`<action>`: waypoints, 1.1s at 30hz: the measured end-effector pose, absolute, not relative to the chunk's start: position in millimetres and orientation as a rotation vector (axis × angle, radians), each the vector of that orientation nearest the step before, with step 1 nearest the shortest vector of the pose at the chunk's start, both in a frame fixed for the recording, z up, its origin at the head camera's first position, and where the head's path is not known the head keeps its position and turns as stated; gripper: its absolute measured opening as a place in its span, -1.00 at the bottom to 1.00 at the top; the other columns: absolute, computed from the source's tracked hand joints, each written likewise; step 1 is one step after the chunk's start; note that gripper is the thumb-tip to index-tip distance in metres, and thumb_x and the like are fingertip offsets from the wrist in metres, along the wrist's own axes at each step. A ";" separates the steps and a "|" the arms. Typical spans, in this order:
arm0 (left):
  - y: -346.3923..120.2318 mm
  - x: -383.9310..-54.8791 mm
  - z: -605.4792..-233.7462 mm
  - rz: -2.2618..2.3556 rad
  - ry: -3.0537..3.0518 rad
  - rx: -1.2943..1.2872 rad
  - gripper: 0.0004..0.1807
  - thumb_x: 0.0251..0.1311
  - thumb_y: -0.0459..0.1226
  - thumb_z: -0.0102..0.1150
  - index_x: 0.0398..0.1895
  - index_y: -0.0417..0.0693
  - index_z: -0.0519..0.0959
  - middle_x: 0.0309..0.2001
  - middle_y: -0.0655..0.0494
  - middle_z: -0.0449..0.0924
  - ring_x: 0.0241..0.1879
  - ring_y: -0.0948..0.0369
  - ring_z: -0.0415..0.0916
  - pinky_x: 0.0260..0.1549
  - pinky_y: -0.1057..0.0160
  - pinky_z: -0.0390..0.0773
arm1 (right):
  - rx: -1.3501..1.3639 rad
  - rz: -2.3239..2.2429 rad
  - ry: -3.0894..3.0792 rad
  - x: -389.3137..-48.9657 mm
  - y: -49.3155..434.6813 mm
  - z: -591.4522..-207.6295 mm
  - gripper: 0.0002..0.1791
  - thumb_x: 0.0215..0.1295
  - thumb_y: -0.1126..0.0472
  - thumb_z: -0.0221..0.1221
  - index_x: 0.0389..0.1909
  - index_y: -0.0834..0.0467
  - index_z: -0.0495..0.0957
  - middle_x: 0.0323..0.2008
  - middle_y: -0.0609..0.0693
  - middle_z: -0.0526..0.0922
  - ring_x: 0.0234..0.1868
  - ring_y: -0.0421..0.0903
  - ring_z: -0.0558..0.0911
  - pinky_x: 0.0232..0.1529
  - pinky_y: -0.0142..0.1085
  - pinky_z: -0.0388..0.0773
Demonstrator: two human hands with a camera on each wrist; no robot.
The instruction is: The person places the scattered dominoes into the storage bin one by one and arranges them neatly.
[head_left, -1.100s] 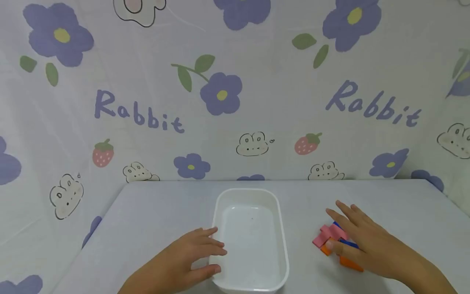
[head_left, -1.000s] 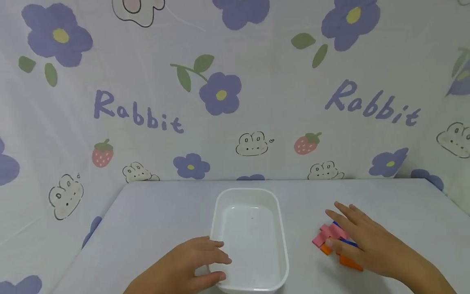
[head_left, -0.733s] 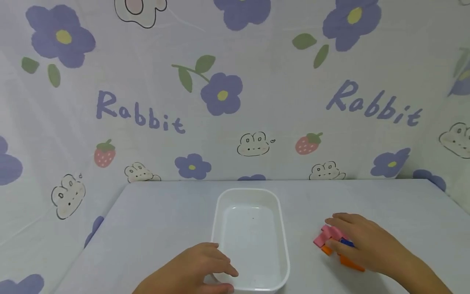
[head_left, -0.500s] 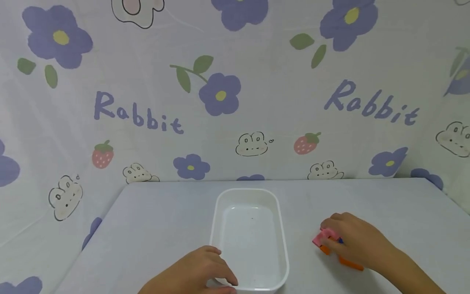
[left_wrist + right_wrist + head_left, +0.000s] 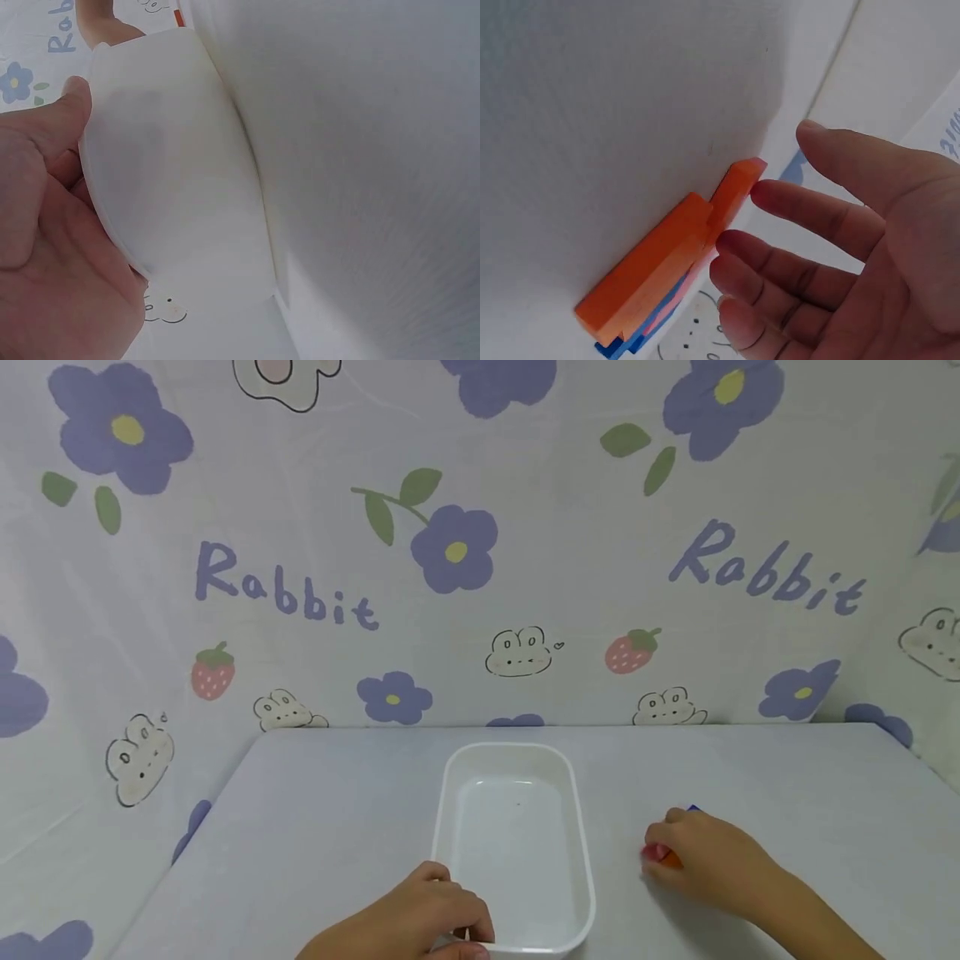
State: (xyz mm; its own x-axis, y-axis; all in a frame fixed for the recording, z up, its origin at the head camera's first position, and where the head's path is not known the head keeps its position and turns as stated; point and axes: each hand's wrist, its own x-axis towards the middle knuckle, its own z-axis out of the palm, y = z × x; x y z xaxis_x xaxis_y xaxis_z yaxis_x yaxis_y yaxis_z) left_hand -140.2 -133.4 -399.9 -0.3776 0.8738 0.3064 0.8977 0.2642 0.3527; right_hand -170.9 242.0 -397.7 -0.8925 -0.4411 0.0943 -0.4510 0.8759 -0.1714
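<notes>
A white rectangular plastic tub [image 5: 521, 852] stands on the white table with nothing in it. My left hand [image 5: 420, 910] grips its near left corner, fingers curled over the rim inside. The thumb [image 5: 71, 109] lies along the tub's rim in the left wrist view. To the right of the tub, my right hand [image 5: 712, 860] curls over a small pile of coloured blocks. A pink block [image 5: 654, 852] shows between thumb and fingers, beside an orange block [image 5: 649, 270]. Under these a blue block [image 5: 634, 337] peeks out; the hand hides most of the pile from above.
The white table [image 5: 337, 793] reaches back to a hanging cloth [image 5: 555, 527] printed with purple flowers, strawberries and rabbits. Bare tabletop separates the tub from the blocks.
My left hand has moved down along the tub's side and curled over its near left corner. My right hand's spread fingers have come down and closed round the blocks.
</notes>
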 end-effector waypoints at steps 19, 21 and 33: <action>-128.0 -132.2 -399.4 -0.668 -2.553 -1.676 -0.78 0.56 -0.13 -0.11 -0.22 0.11 0.53 -0.33 0.51 0.51 -0.31 0.70 0.30 0.03 0.35 0.28 | 0.656 0.314 -2.938 -164.9 240.5 -403.3 -0.84 0.04 0.18 0.49 -0.37 -0.06 0.72 -0.39 -0.20 0.56 -0.37 -0.23 0.47 -0.26 -0.23 0.60; -128.3 -132.1 -399.8 -0.660 -2.556 -1.673 -0.75 0.57 -0.12 -0.13 -0.21 0.11 0.56 -0.31 0.52 0.53 -0.30 0.71 0.32 0.03 0.34 0.28 | 0.660 0.336 -2.934 -165.8 240.2 -403.3 -0.83 0.03 0.21 0.49 -0.37 -0.05 0.71 -0.44 -0.22 0.51 -0.41 -0.25 0.43 -0.33 -0.30 0.56; -126.7 -134.6 -404.2 -0.452 -2.427 -1.682 -0.70 0.56 -0.12 -0.15 -0.23 0.18 0.62 -0.37 0.53 0.55 -0.37 0.65 0.33 -0.03 0.35 0.31 | 0.701 0.323 -2.835 -172.0 239.4 -408.0 -0.64 -0.02 0.37 0.42 -0.62 -0.10 0.47 -0.59 -0.22 0.29 -0.51 -0.25 0.30 -0.49 -0.35 0.32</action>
State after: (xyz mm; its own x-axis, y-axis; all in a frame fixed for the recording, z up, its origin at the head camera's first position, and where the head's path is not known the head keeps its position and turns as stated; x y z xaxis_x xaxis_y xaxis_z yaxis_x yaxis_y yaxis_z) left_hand -134.6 -126.7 -404.2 -0.3581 0.8861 0.2942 0.9326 0.3243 0.1582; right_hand -172.0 239.4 -408.0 -0.8666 -0.4335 0.2473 -0.4780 0.8634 -0.1615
